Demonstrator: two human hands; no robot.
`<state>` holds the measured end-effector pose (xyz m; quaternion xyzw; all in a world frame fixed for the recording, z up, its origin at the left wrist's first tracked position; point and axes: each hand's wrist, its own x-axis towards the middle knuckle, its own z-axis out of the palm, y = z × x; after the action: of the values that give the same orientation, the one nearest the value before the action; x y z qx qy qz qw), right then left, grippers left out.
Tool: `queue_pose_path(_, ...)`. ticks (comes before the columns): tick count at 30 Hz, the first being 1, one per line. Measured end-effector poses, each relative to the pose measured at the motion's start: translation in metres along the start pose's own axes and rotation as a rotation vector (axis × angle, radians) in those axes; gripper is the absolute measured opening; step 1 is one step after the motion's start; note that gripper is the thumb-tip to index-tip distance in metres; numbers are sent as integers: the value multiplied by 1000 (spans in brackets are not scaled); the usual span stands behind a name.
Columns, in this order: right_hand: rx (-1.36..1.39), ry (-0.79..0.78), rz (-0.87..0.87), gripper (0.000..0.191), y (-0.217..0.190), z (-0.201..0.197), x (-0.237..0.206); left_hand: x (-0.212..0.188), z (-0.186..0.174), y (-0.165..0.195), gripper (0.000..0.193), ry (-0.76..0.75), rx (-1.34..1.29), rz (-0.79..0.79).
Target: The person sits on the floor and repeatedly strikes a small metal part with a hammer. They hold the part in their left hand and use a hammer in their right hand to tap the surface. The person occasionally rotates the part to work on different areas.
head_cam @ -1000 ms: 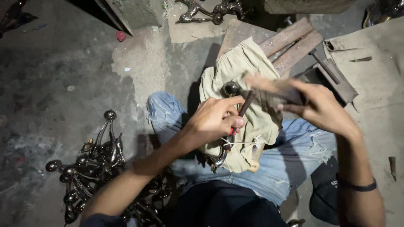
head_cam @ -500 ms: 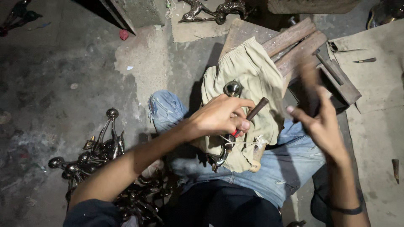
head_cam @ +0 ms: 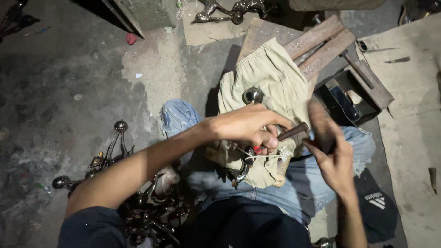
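My left hand (head_cam: pixel 248 126) is shut on a curved metal piece with a shiny ball end (head_cam: pixel 252 95) and a hooked lower end (head_cam: pixel 239 174). It presses the piece onto a beige cloth (head_cam: pixel 271 78) spread over my jeans-clad lap. A wood-handled tool (head_cam: pixel 294 132) sticks out from under the fingers of that hand. My right hand (head_cam: pixel 335 158) is just right of it, motion-blurred, closed around a dark flat tool (head_cam: pixel 319 121) held a little away from the piece.
A heap of similar dark metal pieces (head_cam: pixel 124 183) lies on the concrete floor at my left. Wooden planks (head_cam: pixel 321 41), a hammer (head_cam: pixel 358 69) and a dark box (head_cam: pixel 344 103) are beyond my lap. A metal animal figure (head_cam: pixel 229 9) sits at the top, a black cap (head_cam: pixel 376 202) by my right leg.
My right hand drew the dark tool back off the metal piece to the right and down, then up again beside it. The left hand kept its grip in place.
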<state>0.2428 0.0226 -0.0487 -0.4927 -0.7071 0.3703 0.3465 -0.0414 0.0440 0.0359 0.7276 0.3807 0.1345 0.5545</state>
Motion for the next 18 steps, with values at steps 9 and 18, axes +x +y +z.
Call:
queue_pose_path(9, 247, 400, 253, 56, 4, 24, -30, 15, -9, -9, 51, -230, -60, 97)
queue_pose_path(18, -78, 148, -212, 54, 20, 34, -48, 30, -8, -18, 32, -411, 4, 179)
